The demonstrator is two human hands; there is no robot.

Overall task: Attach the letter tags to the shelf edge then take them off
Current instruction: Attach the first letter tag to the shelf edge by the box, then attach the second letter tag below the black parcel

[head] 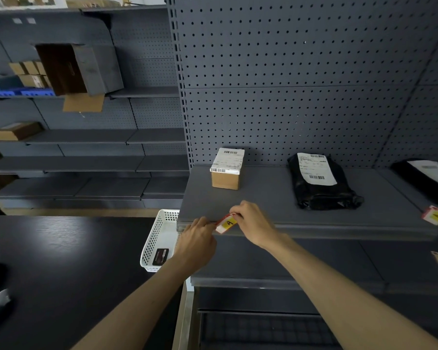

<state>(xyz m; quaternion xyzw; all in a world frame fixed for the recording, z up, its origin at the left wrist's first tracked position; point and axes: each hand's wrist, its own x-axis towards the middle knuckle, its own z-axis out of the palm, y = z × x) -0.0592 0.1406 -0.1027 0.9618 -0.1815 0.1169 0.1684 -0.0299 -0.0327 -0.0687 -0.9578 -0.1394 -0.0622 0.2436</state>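
yellow-red tag [226, 223], grey shelf [276, 198], white basket [154, 238]

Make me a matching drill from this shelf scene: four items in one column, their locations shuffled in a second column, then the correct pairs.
Items:
1. letter tag
2. cardboard box
3. black mailer bag
4. white basket

Locations:
A. lying on the shelf, right of the box
B. on the dark table, left of the shelf
C. at the shelf's front edge, between both hands
D. standing on the shelf near its back left

Pairs: 1-C, 2-D, 3-A, 4-B
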